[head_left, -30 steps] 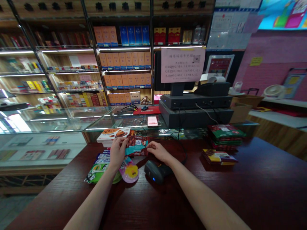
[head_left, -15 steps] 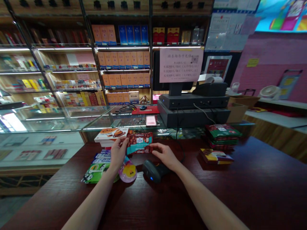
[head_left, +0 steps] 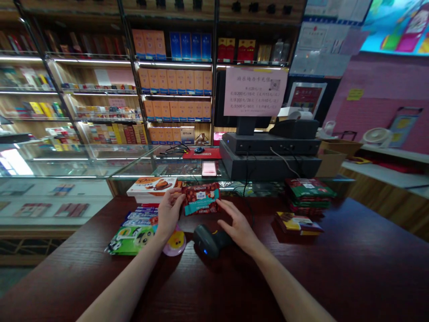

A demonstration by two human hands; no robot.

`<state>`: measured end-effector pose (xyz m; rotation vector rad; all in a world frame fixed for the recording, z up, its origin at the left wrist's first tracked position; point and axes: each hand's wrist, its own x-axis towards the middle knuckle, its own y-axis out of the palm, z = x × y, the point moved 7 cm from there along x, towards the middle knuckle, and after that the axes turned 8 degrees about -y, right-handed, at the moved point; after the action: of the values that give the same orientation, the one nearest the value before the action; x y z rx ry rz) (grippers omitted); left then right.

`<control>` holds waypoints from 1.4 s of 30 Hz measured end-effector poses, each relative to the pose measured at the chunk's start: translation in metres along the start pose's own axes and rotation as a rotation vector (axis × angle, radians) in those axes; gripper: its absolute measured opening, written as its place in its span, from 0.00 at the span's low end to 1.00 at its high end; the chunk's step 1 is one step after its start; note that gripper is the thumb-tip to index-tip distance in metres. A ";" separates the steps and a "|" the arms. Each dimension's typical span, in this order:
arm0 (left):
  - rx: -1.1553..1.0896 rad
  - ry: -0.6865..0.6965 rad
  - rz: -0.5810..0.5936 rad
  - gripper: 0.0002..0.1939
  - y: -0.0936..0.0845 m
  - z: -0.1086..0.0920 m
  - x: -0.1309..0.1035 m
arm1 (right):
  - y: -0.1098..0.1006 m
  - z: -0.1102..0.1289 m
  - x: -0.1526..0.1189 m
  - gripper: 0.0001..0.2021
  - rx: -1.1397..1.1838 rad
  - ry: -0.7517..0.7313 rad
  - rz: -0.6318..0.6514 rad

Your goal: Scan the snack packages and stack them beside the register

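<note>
A brown and teal chocolate packet marked "whole hazelnuts" (head_left: 201, 199) is held up, slightly tilted, above the table. My left hand (head_left: 170, 212) pinches its left edge between thumb and fingers. At the right edge, my right hand (head_left: 238, 226) has its fingertips against the packet, while its thumb stands apart below. A dark handheld barcode scanner (head_left: 205, 241) with a blue light lies below the packet, near my right hand. Left of my left wrist are green panda packets (head_left: 125, 239) and a round pink-rimmed item with a yellow figure (head_left: 176, 241), partly hidden by my forearm.
A white and orange box (head_left: 152, 184) sits behind my left hand. To the right are stacked green and red packets (head_left: 310, 188) and yellow-brown packets (head_left: 298, 224). A monitor with a pink notice (head_left: 254, 91) stands on a black cash drawer (head_left: 268, 163) behind the dark wooden table (head_left: 208, 290).
The packet has tilted, its right end rising. My right thumb has come away from it, and the fingers have spread. The whole view has shifted slightly.
</note>
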<state>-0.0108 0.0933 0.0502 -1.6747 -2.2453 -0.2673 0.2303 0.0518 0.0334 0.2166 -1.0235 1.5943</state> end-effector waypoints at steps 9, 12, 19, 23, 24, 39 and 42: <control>0.018 0.027 0.044 0.15 0.004 -0.014 -0.007 | -0.016 0.017 -0.007 0.29 -0.167 -0.183 -0.122; 0.083 0.031 0.098 0.15 0.008 -0.014 -0.008 | -0.022 0.023 -0.008 0.28 -0.197 -0.227 -0.157; 0.205 0.077 0.257 0.19 0.015 -0.025 -0.018 | -0.030 0.017 -0.009 0.25 -0.229 -0.199 -0.195; 0.370 0.249 0.381 0.31 0.021 -0.033 -0.026 | -0.032 0.011 -0.009 0.24 -0.236 -0.180 -0.219; 0.414 0.301 0.399 0.33 0.021 -0.033 -0.027 | -0.033 0.010 -0.010 0.25 -0.237 -0.175 -0.222; 0.626 0.709 0.385 0.14 0.024 -0.043 -0.044 | -0.035 0.019 -0.010 0.22 -0.259 -0.223 -0.249; 0.616 0.719 0.374 0.12 0.023 -0.046 -0.046 | -0.037 0.025 -0.010 0.19 -0.240 -0.226 -0.267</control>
<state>0.0295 0.0434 0.0750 -1.3274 -1.2826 -0.0521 0.2564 0.0253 0.0602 0.3594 -1.2930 1.2129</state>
